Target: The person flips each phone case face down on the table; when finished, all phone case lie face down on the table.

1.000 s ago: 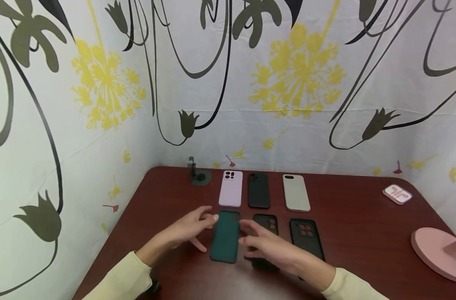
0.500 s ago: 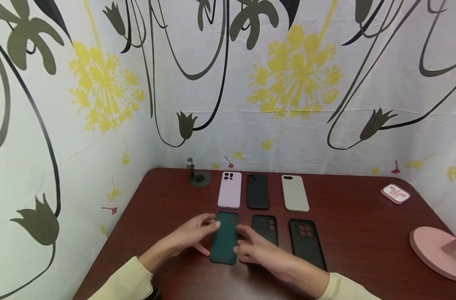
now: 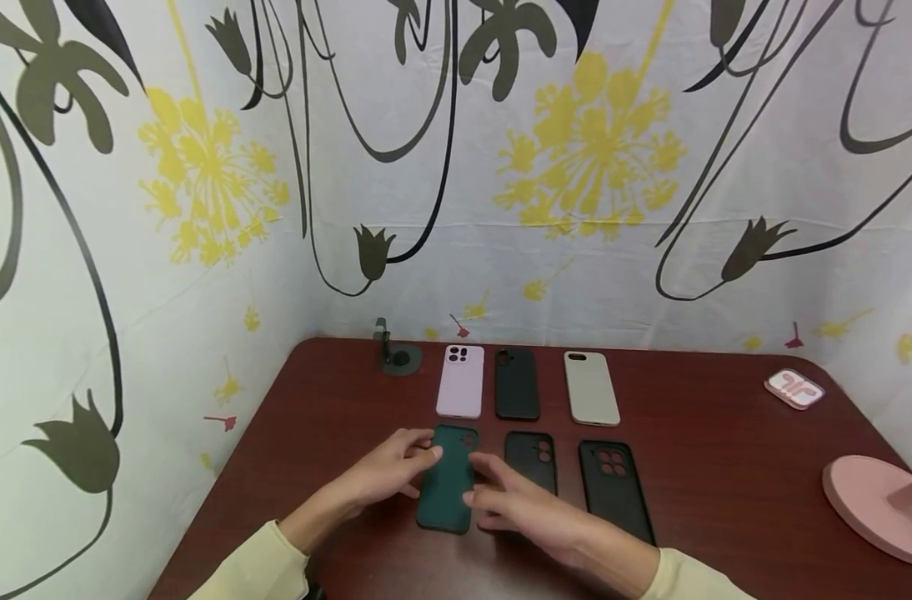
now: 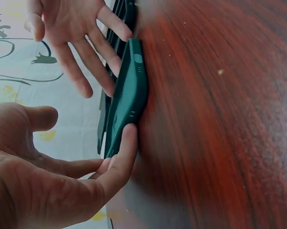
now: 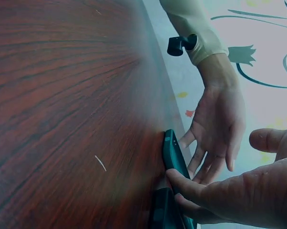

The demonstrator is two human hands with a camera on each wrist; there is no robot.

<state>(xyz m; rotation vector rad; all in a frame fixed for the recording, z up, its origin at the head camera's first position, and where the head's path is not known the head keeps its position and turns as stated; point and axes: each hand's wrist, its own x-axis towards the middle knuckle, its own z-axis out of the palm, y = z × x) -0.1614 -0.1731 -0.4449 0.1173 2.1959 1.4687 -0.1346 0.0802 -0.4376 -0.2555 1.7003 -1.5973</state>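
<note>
A dark green phone case [image 3: 450,483] lies on the table in the front row, its camera cut-out at the far right corner. My left hand [image 3: 387,471] is along its left side, fingertips touching the edge, thumb raised apart from it in the left wrist view. From the other side my right hand [image 3: 518,502] brings its fingertips to the right edge, thumb also lifted. Both hands have extended, loosely bent fingers, and neither curls round the case. Partly under the right hand lies a black phone case [image 3: 529,454].
Another black case [image 3: 617,492] lies farther right. Behind stand in a row a lilac case [image 3: 460,383], a dark case [image 3: 517,385] and a cream case [image 3: 593,390]. A small dark stand [image 3: 399,358], a white-and-pink square [image 3: 794,388] and a pink round base [image 3: 872,504] are near the edges.
My right hand has moved left to the green case's edge and my left hand has come in against its left side. The case's near end has shifted slightly left and toward me.
</note>
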